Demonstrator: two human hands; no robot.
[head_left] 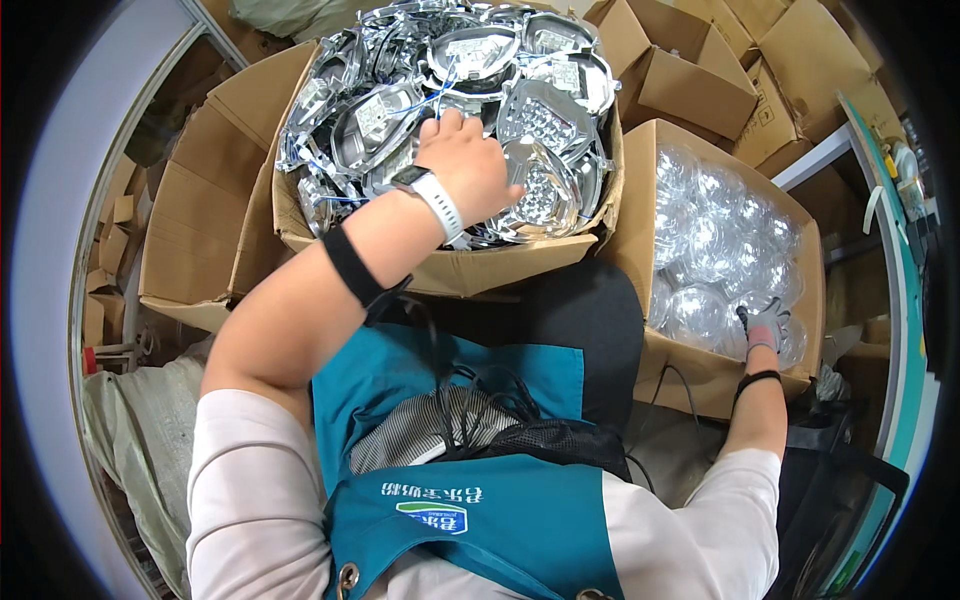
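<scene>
Boxes (500, 270) hold reflectors (548, 190) under left hand (466, 166), domes (698, 315) under right (766, 326) (half-curled, grips unclear).

The middle box (500, 268) carries silvery units (380, 125); the right box (690, 378), probably plastic domes (697, 312).

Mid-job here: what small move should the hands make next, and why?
I'd probably have the left hand lift one silvery lamp part slowly: that hand is over the pile, and blue wire runs across parts nearby, so a quick pull might snag. Whether it grips anything is unclear.
</scene>
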